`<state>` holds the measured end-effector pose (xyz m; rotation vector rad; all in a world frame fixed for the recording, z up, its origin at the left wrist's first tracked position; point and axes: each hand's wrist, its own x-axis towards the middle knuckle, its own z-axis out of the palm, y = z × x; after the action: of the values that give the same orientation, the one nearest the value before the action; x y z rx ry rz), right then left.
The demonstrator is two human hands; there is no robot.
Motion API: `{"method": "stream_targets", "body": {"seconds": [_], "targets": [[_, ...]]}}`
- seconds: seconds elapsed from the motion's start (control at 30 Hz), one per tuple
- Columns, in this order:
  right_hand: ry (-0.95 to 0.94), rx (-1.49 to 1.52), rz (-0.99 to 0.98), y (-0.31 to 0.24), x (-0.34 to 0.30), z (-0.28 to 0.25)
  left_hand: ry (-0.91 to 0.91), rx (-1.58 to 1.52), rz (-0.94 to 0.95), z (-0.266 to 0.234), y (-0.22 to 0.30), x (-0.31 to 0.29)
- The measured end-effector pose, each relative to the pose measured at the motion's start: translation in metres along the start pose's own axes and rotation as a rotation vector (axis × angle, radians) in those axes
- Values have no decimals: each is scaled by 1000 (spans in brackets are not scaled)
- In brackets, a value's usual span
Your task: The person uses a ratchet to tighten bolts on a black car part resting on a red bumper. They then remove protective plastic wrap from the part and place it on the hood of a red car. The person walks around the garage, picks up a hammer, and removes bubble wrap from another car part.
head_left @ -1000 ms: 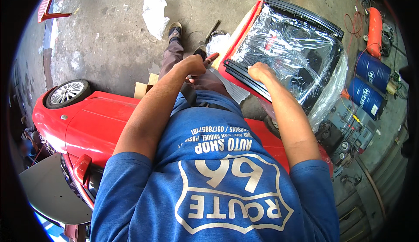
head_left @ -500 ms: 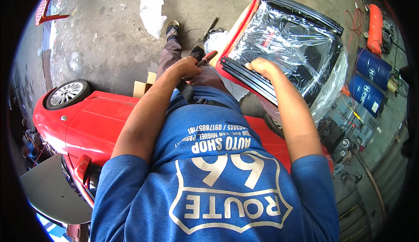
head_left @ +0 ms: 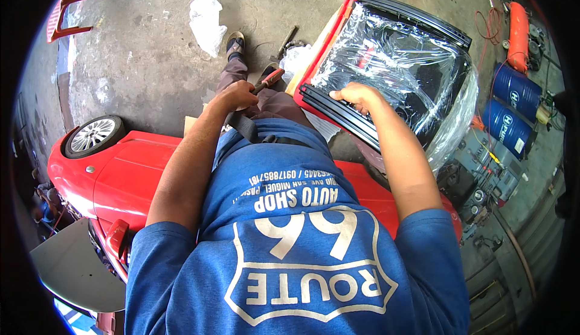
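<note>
Left hand (head_left: pixel 240 96) closed round a red-handled tool (head_left: pixel 272 78) — right hand (head_left: pixel 360 96) half-curled against black rails (head_left: pixel 338 112), its grip unclear.

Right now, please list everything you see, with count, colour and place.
Wrapped panel: one, black, upper right
Rails: two sets, black, panel edges
Tool: one, red-handled, centre
Car: one, red, left
Wheel: one, silver-black, left
Plastic pieces: two, white, floor ahead
Seat: one, red, upper left
Drums: two, blue, right
Tank: one, orange, right
Machinery: uncountable, grey, lower right
Shirt: one, blue, lower centre
Trousers: one, brown, centre
Left grip: one, bare, on tool
Right grip: one, bare, at rails
</note>
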<state>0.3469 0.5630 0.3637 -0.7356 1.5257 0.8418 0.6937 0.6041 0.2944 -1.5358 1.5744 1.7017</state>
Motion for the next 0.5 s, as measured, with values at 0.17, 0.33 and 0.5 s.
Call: {"method": "stream_targets", "body": {"seconds": [0.17,0.33,0.5], "targets": [[247,-284,-67,-7,2,10,-50,9,4,0,11,0],[303,-358,-46,-13,0,13,-27,46,10,-2,15,-3],[116,-18,41,-16,-14,6,15,9,-2,-4,10,-6]]}}
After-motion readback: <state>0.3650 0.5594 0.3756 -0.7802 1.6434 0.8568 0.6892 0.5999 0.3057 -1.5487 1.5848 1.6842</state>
